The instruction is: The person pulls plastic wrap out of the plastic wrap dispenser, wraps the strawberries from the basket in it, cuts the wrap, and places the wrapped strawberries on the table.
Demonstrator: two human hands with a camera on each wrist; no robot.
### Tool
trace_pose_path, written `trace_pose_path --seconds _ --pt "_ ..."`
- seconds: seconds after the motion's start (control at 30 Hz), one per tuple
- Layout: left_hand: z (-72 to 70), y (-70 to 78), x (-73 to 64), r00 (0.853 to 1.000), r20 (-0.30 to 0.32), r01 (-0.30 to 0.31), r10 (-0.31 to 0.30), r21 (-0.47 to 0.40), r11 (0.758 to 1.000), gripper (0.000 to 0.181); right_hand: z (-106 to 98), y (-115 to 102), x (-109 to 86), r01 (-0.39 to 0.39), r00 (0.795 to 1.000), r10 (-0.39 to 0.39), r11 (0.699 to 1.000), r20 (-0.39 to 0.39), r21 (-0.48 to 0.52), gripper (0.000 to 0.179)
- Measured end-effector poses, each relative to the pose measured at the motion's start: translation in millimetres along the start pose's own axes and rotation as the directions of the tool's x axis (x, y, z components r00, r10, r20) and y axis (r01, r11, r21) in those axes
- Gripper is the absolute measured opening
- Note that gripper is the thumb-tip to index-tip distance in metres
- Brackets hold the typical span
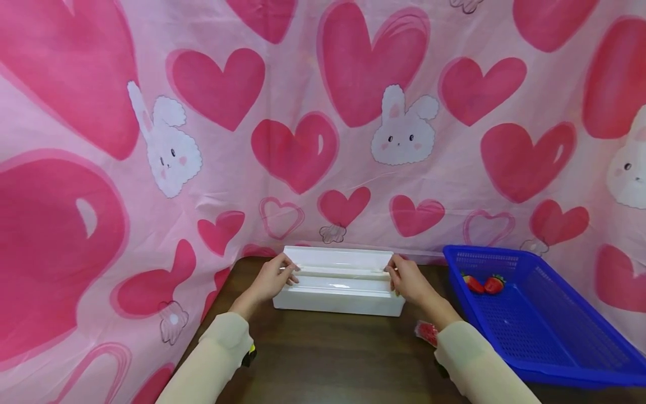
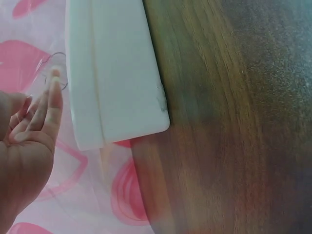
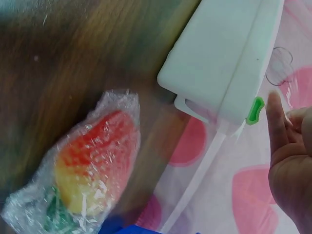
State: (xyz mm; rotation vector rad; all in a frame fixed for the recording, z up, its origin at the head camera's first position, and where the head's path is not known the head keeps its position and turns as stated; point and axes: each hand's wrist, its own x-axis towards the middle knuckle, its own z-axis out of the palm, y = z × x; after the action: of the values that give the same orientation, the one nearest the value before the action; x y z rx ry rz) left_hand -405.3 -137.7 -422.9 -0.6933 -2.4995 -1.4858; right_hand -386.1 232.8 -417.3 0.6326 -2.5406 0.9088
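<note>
A long white cling film dispenser box [image 1: 337, 302] stands on the table with its lid [image 1: 338, 258] raised at the back. At its left end my left hand [image 1: 273, 276] pinches the edge of the clear film between thumb and fingers. My right hand [image 1: 407, 280] does the same at the right end. The film is nearly invisible against the box. In the right wrist view a small green piece [image 3: 255, 110] sits at the box's end, beside the fingers. A strawberry wrapped in clear film [image 3: 100, 163] lies on the table near the right forearm.
To the right stands a blue plastic basket [image 1: 530, 314], with strawberries [image 1: 494, 284] in its far left corner. The dark wooden table [image 1: 333, 359] extends in front of the box. A pink cloth with hearts and rabbits [image 1: 348, 185] hangs behind and to the left.
</note>
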Motion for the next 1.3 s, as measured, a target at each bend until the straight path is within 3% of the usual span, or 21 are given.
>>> trace_pose_path --seconds 0.13,0.33,0.43,0.63,1.03,1.3 --pt "-0.1 0.7 -1.4 0.999 0.002 -0.033 0.033 -0.041 0.999 0.009 1.2 1.3 -4.0 -0.046 0.999 0.047 0.987 0.001 0.157 0.005" --pt "-3.4 4.5 -1.9 0.998 0.004 -0.064 0.064 -0.022 0.998 0.009 1.1 3.1 -8.8 0.042 0.999 -0.038 0.967 -0.021 0.251 0.007" --pt "-5.6 5.8 -2.6 0.997 0.007 -0.074 0.073 0.027 0.997 0.007 -1.6 2.3 -10.5 0.089 0.996 -0.085 0.974 -0.028 0.21 0.008" --pt "-10.1 12.1 -7.6 0.995 0.017 -0.097 0.096 0.103 0.99 0.008 -13.2 -6.1 -16.5 0.099 0.995 -0.098 0.989 -0.016 0.105 0.009" --pt "-24.5 38.2 -23.3 0.982 0.007 -0.19 0.19 0.098 0.977 0.005 -43.9 -27.5 -25.6 0.167 0.986 -0.167 0.986 -0.012 -0.004 0.005" --pt "-42.4 64.9 -40.6 0.982 -0.001 -0.188 0.19 0.119 0.975 0.005 -65.3 -51.4 -31.1 0.253 0.967 -0.253 0.967 -0.038 -0.011 0.004"
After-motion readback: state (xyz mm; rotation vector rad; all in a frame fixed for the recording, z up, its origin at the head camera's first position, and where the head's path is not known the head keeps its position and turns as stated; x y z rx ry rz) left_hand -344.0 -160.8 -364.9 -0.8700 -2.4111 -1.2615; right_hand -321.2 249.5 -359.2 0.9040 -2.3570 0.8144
